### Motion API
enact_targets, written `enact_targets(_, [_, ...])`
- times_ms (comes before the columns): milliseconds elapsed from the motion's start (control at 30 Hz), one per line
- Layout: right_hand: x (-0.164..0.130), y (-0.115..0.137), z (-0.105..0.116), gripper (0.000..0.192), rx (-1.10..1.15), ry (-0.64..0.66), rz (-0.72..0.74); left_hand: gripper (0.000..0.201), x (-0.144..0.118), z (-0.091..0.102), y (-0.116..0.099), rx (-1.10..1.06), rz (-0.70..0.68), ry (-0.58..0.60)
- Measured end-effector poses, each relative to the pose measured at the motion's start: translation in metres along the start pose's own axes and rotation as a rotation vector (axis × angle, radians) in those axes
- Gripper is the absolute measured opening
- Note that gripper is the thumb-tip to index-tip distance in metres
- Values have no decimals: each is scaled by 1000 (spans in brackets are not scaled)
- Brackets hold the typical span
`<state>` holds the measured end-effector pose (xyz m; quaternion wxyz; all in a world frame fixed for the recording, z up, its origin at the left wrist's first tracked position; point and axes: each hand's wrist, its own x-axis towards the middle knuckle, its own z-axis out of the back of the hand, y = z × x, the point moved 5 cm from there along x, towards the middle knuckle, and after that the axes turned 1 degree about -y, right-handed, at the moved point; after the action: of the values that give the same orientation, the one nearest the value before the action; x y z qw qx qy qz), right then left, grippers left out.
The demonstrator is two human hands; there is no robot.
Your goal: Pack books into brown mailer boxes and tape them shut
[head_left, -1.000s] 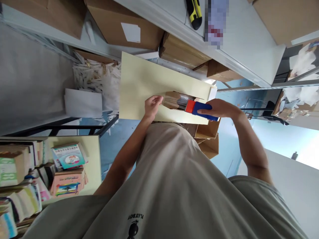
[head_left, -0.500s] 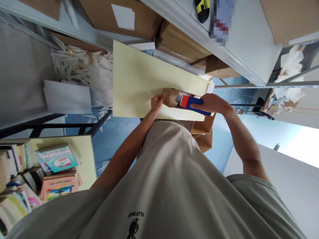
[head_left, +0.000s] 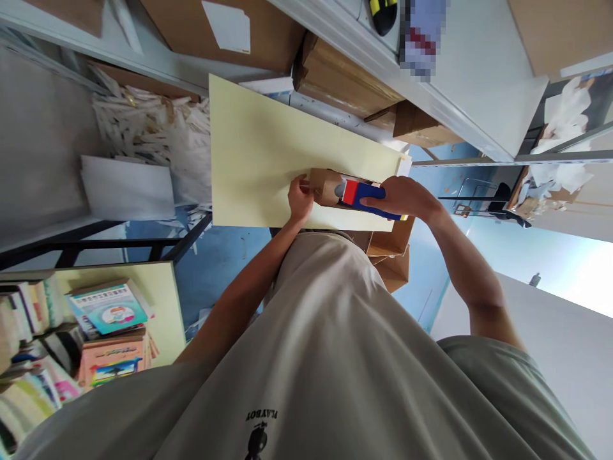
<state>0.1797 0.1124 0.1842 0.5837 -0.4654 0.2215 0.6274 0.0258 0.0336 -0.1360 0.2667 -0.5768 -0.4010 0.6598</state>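
Observation:
A narrow brown cardboard box (head_left: 326, 188) lies on the pale yellow tabletop (head_left: 258, 153). My left hand (head_left: 301, 199) is at the box's left end, its fingers curled against that edge; the fingertips are partly hidden. Over the right part of the box, my right hand (head_left: 407, 197) grips a blue tape dispenser (head_left: 368, 194) with a red front. A pale toothed strip shows at the dispenser's left end, beside a grey rounded patch on the box.
Cardboard boxes (head_left: 345, 73) and a grey shelf (head_left: 479, 89) stand beyond the table. A heap of white scraps (head_left: 143, 121) is to the left. Books (head_left: 112, 310) lie on another table at lower left. Open cartons (head_left: 393, 249) sit below the table's right end.
My left hand's fingers have curled and shifted slightly at the box's left end. The right hand stays on the tape dispenser, and the whole view has shifted slightly.

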Motion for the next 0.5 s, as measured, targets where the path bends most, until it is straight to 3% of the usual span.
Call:
enact_targets(133, [-1,-2,-5,70,30,-19,8,50,-17,-2,-17,5,-322,307])
enact_targets(267, [-2,-2,-10,70,45,-29,24,104,-25,6,-24,100,-451,562])
enact_targets(333, [-5,1,-10,68,58,-27,34,138,-23,9,-34,195,-482,601])
enact_targets(400, [-9,5,-9,66,74,-27,37,156,-18,8,-49,297,-524,596])
enact_targets(500, [-15,9,-6,66,98,-53,36,145,-15,-1,-73,405,-584,600])
